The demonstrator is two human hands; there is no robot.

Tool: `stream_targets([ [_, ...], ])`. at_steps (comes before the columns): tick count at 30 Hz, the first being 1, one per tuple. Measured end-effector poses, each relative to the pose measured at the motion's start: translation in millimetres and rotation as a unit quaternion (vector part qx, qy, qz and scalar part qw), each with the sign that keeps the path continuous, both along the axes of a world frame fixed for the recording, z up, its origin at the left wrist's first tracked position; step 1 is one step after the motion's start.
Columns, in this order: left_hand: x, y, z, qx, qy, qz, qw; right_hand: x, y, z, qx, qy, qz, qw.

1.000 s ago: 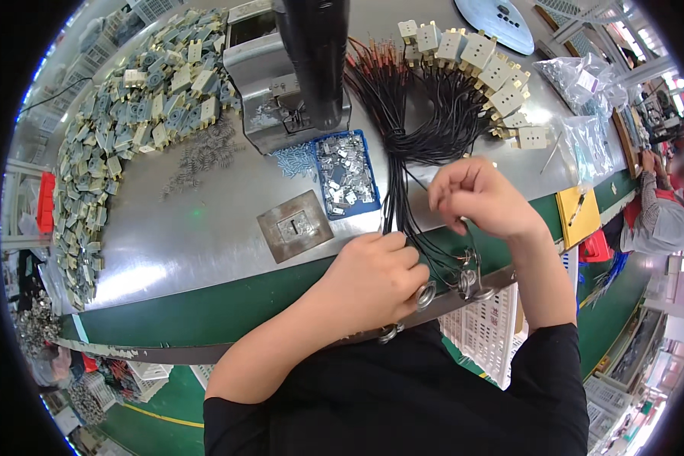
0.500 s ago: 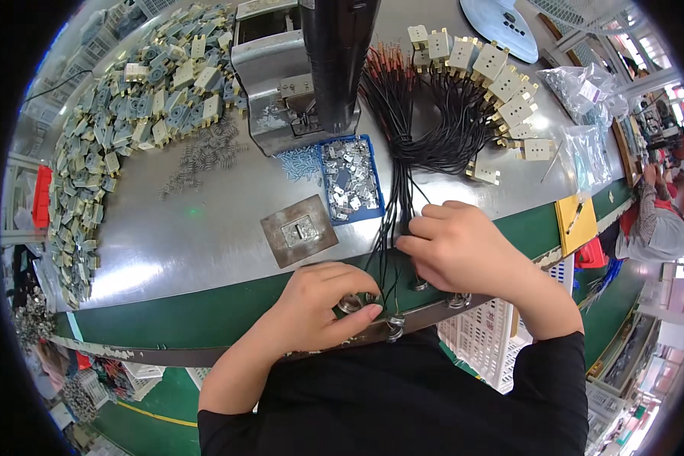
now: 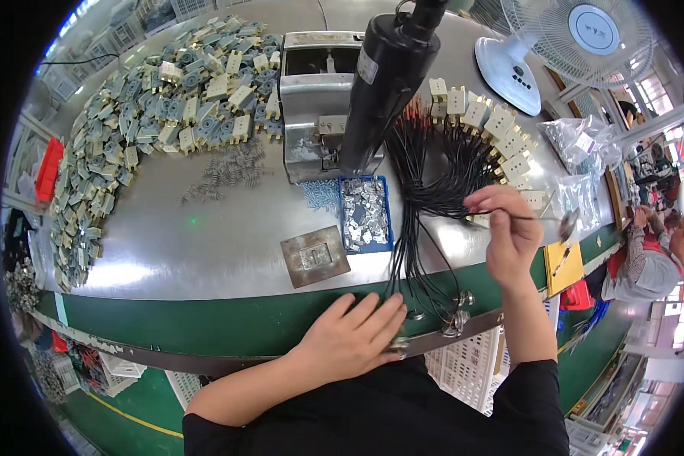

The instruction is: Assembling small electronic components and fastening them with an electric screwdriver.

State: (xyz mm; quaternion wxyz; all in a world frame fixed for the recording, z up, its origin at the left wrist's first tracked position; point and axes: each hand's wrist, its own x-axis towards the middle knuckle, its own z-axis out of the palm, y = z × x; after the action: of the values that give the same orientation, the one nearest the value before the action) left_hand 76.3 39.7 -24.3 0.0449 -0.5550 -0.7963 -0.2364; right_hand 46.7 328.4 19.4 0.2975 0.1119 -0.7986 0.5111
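From the head, left hand [image 3: 357, 334] low, palm down, fingers slightly parted over the counter's green edge [image 3: 243, 327], any grip beneath unclear, right hand [image 3: 511, 239] raised, fingers pinching a thin black cable [image 3: 543, 219], its blurred metal end [image 3: 568, 226] rightward, beside bundled black cables [image 3: 431, 199]

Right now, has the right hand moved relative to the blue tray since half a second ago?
Yes. Judged against the blue tray, the right hand has shifted right and up in the picture.
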Motion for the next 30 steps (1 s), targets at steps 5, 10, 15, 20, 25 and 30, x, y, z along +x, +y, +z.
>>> stream_targets([
  [5,-25.1,-24.8,17.6,0.176,-0.367,0.061,0.912,-21.6,-30.4,23.7,0.182,-0.077,0.211,0.957],
  [10,-46.2,-33.0,40.5,0.347,-0.719,0.017,0.602,-37.6,-78.3,11.4,0.172,-0.097,0.264,0.944],
  [15,-46.0,-40.4,26.4,0.473,-0.718,0.000,0.511,-44.9,-98.6,12.7,0.154,-0.108,0.295,0.937],
  [20,-46.6,-49.9,25.3,0.482,-0.716,-0.023,0.505,-48.8,-100.1,18.6,0.130,-0.119,0.329,0.928],
  [25,-58.8,-51.2,11.6,0.491,-0.723,-0.076,0.481,-44.5,-94.7,11.3,0.094,-0.152,0.356,0.917],
  [30,-65.1,-51.4,-0.2,0.463,-0.714,-0.038,0.524,-41.8,-87.9,4.7,0.087,-0.154,0.355,0.918],
])
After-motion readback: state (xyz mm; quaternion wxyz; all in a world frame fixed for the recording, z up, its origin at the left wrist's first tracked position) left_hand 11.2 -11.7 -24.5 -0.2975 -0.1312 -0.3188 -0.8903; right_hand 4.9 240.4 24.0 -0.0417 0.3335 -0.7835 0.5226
